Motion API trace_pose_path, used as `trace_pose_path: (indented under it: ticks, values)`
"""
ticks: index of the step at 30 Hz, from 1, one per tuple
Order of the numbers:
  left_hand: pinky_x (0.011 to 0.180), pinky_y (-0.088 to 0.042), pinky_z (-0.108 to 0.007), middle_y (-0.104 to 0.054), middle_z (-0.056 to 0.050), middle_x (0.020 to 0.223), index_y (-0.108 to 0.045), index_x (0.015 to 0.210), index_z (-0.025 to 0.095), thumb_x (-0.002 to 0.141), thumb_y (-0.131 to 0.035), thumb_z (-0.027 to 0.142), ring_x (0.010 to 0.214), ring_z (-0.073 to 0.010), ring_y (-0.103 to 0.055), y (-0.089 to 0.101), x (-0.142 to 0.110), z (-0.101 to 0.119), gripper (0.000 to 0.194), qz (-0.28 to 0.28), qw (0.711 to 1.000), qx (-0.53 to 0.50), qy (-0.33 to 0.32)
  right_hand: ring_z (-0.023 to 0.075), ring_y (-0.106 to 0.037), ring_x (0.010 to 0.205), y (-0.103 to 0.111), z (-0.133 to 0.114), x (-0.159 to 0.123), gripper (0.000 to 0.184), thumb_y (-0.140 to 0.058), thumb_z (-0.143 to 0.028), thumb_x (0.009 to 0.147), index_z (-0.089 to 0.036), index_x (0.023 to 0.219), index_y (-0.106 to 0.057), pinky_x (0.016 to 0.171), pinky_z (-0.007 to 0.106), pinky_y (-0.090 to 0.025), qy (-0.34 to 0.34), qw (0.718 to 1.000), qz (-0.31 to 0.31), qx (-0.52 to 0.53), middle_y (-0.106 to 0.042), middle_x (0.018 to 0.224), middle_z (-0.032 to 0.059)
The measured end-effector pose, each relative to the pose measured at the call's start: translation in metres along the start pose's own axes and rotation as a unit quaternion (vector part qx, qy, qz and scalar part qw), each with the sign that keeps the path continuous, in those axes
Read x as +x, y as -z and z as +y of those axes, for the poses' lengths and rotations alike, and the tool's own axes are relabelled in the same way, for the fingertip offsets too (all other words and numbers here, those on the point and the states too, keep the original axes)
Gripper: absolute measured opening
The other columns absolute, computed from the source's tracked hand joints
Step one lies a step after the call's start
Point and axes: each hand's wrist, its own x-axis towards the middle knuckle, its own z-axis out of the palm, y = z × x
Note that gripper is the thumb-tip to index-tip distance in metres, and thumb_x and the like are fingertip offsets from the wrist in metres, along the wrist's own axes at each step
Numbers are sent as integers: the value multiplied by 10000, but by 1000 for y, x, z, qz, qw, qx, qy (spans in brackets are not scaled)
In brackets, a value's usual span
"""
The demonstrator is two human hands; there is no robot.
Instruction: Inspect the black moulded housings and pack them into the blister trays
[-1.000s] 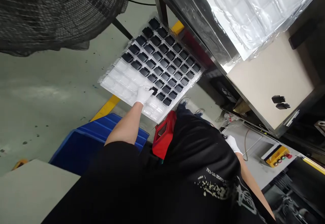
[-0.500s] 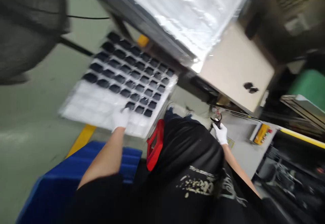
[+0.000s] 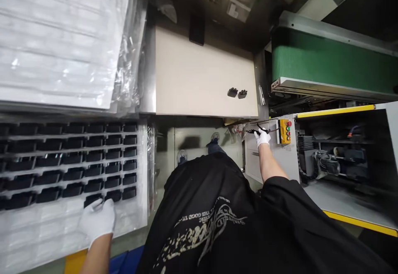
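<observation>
My left hand (image 3: 98, 221), in a white glove, is at the lower left, its fingers closed around the near edge of a black plastic part (image 3: 92, 200). That part sits at the end of the nearest filled row in a clear plastic tray (image 3: 46, 234). Several like parts fill the rows beyond it, while the pockets under my hand hold none. My right hand (image 3: 263, 137), also gloved, is wrapped around a pair of black-handled pliers (image 3: 253, 131) in front of a grey machine cabinet. The pliers' jaws are hard to make out.
Two black parts (image 3: 237, 93) lie on a beige work surface (image 3: 199, 75) ahead. A stack of wrapped trays (image 3: 59, 46) stands at upper left. At right are a green conveyor belt (image 3: 329, 60), a yellow button box (image 3: 285, 131) and an open machine bay (image 3: 345, 158).
My view has swung right and levelled, bringing the beige surface and conveyor to the middle and right. My left hand stays at the same tray row; the pliers remain in my right hand.
</observation>
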Motion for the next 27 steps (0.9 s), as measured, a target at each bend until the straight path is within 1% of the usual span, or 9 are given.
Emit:
trace_pose_path:
  ticks: [4,9,12,15,18,20,23,25,27]
  values:
    - [1052,-620,-504,-787,7,745,-519,788,327,723,-432,598,1144,-359,-797,-2,-31,70,292,25,995,-87,-40,94,-689,887,-22,12,45,367,-678,-120,799,-262,1131,-613,837,259,-656,-24,998,-32,-41,-701,1017,-37]
    - [1111,-592,-555,-836,-65,1014,-682,903,308,811,-516,550,1155,-377,-780,-21,-89,211,308,20,977,-137,-164,88,-688,894,-36,29,92,373,-671,-232,860,-261,1224,-592,822,263,-619,-50,971,-142,-184,-732,1159,-8]
    - [1194,-550,-479,-801,-109,1267,-735,1119,261,909,-554,528,1236,-321,-747,-29,-120,314,385,13,956,-147,-255,125,-694,852,-29,31,108,280,-741,-271,866,-196,1118,-644,796,293,-619,-60,924,-231,-300,-758,1066,28]
    - [1295,-445,-450,-721,-110,1441,-706,1301,256,972,-607,495,1420,-304,-631,-29,-139,425,419,19,923,-139,-359,169,-716,845,-14,21,120,211,-843,-261,806,-164,936,-708,867,342,-615,-38,855,-317,-410,-765,914,36]
    - [1331,-355,-511,-561,-172,1622,-595,1507,215,962,-696,476,1555,-377,-474,-21,-142,530,613,14,861,-71,-504,225,-750,952,5,-5,130,163,-843,-179,742,-188,887,-769,990,366,-575,17,792,-371,-484,-797,911,60]
    - [1306,-339,-587,-443,-207,1705,-521,1590,214,884,-816,483,1581,-463,-394,-15,-134,586,811,-25,836,10,-548,276,-756,1040,16,-29,135,202,-793,-189,786,-196,986,-813,1034,394,-552,62,764,-389,-511,-818,972,86]
    - [1196,-450,-568,-618,-204,1520,-653,1455,198,753,-922,343,1387,-478,-568,-13,-112,638,765,-101,828,93,-544,309,-730,1162,21,-69,135,339,-672,-263,928,-202,1234,-805,1085,416,-519,128,746,-399,-517,-824,1116,108]
    - [1109,-522,-491,-736,-155,1285,-749,1286,189,736,-892,260,1200,-404,-674,-15,-99,650,572,-127,830,107,-532,304,-702,1220,10,-93,126,401,-578,-267,993,-209,1342,-767,1110,405,-503,199,740,-395,-507,-805,1226,111]
    - [1045,-555,-442,-765,-124,1157,-783,1198,194,760,-835,235,1097,-354,-704,-18,-92,649,443,-143,833,109,-523,303,-685,1239,-17,-112,110,462,-511,-238,1021,-202,1433,-716,1110,401,-506,290,717,-404,-489,-769,1327,117]
